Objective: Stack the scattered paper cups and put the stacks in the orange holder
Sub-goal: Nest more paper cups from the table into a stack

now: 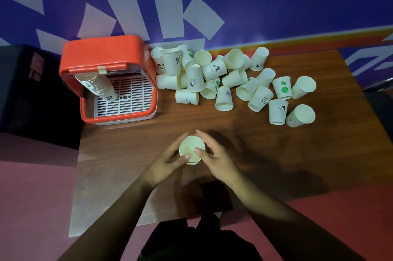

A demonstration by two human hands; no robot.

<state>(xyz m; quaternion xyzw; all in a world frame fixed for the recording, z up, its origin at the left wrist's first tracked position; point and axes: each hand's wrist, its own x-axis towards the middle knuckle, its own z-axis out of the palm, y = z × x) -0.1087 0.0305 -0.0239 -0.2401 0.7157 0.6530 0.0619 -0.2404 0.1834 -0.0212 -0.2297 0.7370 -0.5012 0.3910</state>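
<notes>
An upright stack of paper cups (191,148) stands on the wooden table (234,133) near its front middle, seen from above. My left hand (168,163) and my right hand (214,158) cup it from either side, thumbs over the rim. Several loose white paper cups (225,82), some printed with pandas or green dots, lie scattered and tipped across the far side of the table. The orange holder (106,56) stands at the far left with a long stack of cups (95,86) leaning inside on its white grille.
A blue and white wall runs behind the table. A black object (21,90) stands left of the holder. The floor around the table is red. Bare wood shows between my hands and the scattered cups.
</notes>
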